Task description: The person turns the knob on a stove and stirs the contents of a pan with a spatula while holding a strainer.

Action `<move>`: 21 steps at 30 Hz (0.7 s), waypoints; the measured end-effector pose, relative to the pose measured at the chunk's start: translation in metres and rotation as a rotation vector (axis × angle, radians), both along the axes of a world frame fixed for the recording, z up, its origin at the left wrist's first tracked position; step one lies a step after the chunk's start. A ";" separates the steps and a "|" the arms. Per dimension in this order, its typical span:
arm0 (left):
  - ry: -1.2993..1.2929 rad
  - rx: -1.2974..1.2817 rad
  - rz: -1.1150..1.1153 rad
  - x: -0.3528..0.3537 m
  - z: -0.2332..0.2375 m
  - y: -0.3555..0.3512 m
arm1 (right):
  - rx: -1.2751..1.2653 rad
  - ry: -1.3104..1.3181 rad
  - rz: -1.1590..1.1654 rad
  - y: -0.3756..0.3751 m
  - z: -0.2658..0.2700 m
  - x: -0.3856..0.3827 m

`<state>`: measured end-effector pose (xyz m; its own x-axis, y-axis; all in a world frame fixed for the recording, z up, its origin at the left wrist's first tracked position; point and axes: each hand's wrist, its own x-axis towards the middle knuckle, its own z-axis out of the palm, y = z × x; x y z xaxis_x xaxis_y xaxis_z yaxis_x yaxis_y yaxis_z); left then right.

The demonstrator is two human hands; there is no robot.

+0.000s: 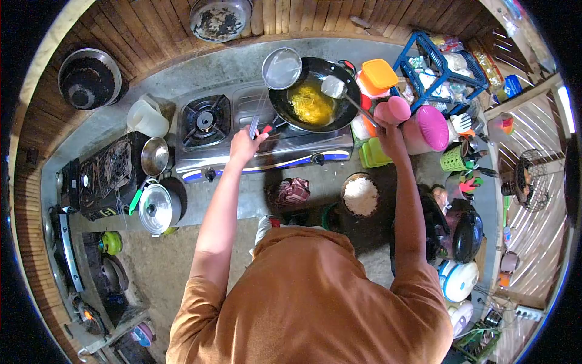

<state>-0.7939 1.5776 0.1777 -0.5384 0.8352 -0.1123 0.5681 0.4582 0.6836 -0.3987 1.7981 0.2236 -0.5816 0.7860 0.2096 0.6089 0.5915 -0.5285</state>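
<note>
Across the stove (247, 97), outstretched hands (245, 147) grip strainer (282, 68) and spatula (333, 87).

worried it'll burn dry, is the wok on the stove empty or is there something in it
Not empty: the wok holds yellow shreds in shiny yellowish liquid, pooled in the middle.
</note>
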 end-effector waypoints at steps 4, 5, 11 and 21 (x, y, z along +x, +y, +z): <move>-0.026 -0.007 0.018 0.002 0.002 -0.001 | -0.017 -0.080 -0.126 0.022 -0.020 -0.021; -0.023 -0.005 0.020 0.002 0.003 -0.002 | -0.042 -0.089 -0.098 0.028 -0.028 -0.029; 0.073 0.045 -0.006 -0.002 -0.012 0.001 | -0.075 0.141 0.088 0.026 -0.064 -0.057; 0.016 0.014 0.017 0.004 -0.005 -0.001 | -0.064 0.043 0.182 -0.040 0.012 -0.008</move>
<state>-0.7902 1.5768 0.1725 -0.5542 0.8273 -0.0918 0.5715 0.4584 0.6807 -0.4069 1.7577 0.2353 -0.7066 0.6816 0.1904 0.4712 0.6538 -0.5920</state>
